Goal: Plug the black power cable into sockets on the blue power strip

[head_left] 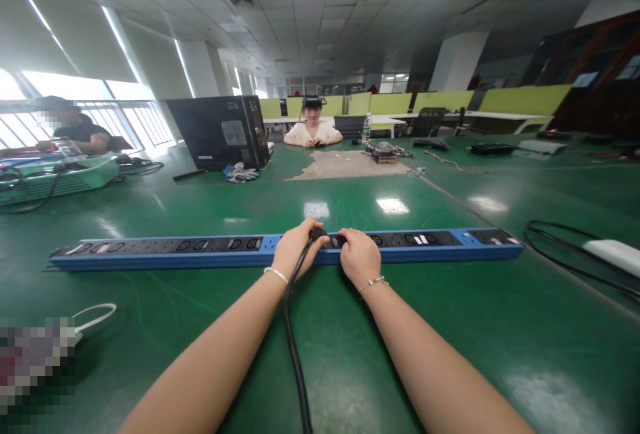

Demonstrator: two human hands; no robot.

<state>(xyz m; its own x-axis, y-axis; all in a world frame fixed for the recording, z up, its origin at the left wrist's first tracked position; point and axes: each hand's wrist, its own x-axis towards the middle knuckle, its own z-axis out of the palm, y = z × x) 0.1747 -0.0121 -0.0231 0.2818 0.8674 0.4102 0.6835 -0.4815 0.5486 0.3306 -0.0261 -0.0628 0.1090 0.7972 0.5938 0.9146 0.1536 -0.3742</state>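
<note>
A long blue power strip [200,259] with black sockets lies across the green table. At its middle, my left hand [295,247] is closed round a black plug [319,234], whose thick black cable [295,334] runs down over the wrist toward me. My right hand [361,254] rests on the strip just right of the plug, its fingers bent together over the sockets. Whatever may be under those fingertips is hidden. The two hands are a small gap apart.
A black computer case [225,133] and gloves [241,173] stand beyond the strip. A green basket [85,177] of cables is at left, a white device [615,254] with black cable at right. One person [313,131] sits opposite, another [83,129] at far left.
</note>
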